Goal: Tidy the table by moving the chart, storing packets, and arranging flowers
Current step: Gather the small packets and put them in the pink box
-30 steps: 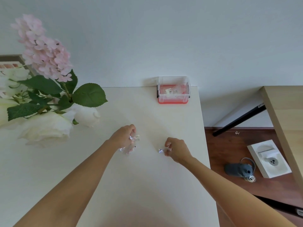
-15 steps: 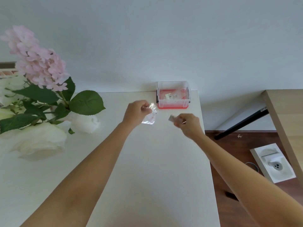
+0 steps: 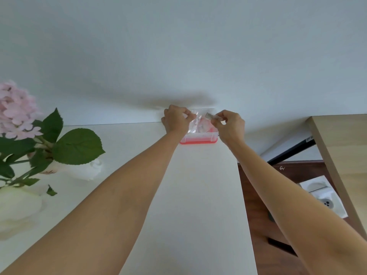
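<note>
Clear crinkly packets pinched in both hands, left (image 3: 175, 121) and right (image 3: 230, 124), directly above red-based transparent plastic box (image 3: 198, 138) at counter's (image 3: 198, 195) far edge.

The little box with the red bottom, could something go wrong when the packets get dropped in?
Maybe. The box is small and both hands are above it, so a packet let go from the left hand or the right hand could miss and land on the table. The box also sits near the table's right edge, so a bump might push it toward the floor. The clear packets are light and could slip out of the fingers early.
</note>
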